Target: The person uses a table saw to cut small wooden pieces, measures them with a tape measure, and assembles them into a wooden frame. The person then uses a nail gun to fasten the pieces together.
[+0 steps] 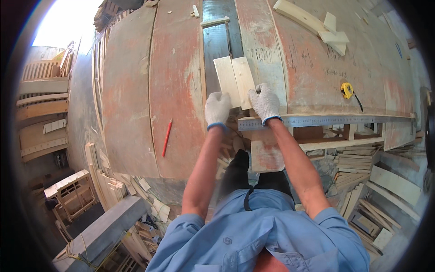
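Two short pale wooden boards lie side by side over a metal strip set in the worktable, a left board (225, 77) and a right board (244, 80). Their near ends are slightly staggered and a thin gap line runs between them. In a white knit glove, my left hand (218, 109) is closed on the near left edge of the left board. My right hand (265, 103), gloved the same way, grips the right board's edge near its close end. Just beyond the boards, a narrow dark slot or blade (229, 41) shows in the metal strip (217, 41).
A long steel ruler (335, 120) runs along the table's near right edge. Beyond it sits a yellow tape measure (347, 90). At left lies a red pencil-like stick (167, 138). Offcuts (335, 38) rest at the far right. Stacked wood (355, 163) fills the lower right.
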The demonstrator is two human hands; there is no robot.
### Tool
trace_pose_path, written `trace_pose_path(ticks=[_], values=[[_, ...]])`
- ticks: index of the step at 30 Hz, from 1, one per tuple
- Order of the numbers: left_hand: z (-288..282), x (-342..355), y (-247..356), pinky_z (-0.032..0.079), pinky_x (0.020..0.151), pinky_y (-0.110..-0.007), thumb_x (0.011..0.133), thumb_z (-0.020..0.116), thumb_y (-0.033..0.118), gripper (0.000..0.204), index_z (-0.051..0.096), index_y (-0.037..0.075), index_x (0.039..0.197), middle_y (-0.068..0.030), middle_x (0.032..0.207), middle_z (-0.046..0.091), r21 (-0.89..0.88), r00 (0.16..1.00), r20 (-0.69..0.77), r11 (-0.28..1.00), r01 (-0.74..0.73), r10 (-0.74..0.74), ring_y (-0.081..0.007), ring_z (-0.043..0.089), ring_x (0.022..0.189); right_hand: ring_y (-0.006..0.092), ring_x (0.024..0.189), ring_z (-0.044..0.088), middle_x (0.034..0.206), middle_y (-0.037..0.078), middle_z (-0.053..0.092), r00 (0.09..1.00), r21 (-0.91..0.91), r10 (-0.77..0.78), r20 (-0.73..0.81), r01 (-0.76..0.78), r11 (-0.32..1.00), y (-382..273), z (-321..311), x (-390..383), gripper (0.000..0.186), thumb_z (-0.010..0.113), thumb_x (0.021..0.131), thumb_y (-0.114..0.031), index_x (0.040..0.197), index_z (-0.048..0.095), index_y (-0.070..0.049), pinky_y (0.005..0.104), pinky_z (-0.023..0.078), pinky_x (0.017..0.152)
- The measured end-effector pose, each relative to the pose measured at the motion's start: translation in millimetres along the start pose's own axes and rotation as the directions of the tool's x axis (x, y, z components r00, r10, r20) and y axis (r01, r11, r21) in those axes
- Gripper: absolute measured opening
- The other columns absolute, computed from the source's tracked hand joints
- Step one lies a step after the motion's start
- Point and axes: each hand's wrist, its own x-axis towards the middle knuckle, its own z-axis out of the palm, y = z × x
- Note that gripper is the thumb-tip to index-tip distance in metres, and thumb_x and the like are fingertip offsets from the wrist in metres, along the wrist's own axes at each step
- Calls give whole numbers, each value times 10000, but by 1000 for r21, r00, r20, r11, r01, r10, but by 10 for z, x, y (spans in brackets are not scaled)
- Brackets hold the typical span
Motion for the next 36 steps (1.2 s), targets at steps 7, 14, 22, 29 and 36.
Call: trace_pose_path(ticks=[7,14,22,29,36], values=[[131,-35,40,562,863,-380,981,736,272,337,749,-27,1137,-112,959,778,-140,998,-18,988,60,-63,-213,710,921,299,746,725,820,233,747,957,356,-126,261,26,934,340,33,217,421,785,925,-371,900,712,43,444,568,741],[-247,-764,-106,492,730,-275,1036,697,204,219,718,12,1139,6,938,681,-523,968,-207,852,13,-141,-78,590,822,148,741,666,772,88,731,939,554,-279,201,126,823,-96,-622,-262,287,760,996,-241,994,800,43,370,549,701],[-514,-2542,-346,514,1002,-323,1074,607,136,286,639,-60,1280,-98,1200,699,-772,896,-354,624,-118,-269,-150,624,1107,166,939,734,1013,124,803,603,484,-481,636,174,858,-571,-571,-1475,367,686,1020,-276,1168,760,51,360,590,857],[-440,-3981,-1315,580,1010,-404,1074,576,125,312,651,-18,1340,-137,1269,716,-960,809,-197,-60,-275,-553,-247,714,1098,157,883,719,948,91,791,295,395,-465,835,267,879,-6,210,-2808,331,708,1001,-243,1117,771,60,351,579,809],[111,-5381,-2123,567,1102,-442,1032,532,59,464,606,-34,1480,-171,1336,725,-808,642,-193,-252,-533,-742,-307,732,1207,115,865,704,984,61,777,-112,244,-220,969,309,919,584,462,-4107,279,713,1059,-203,1123,770,63,285,573,773]])
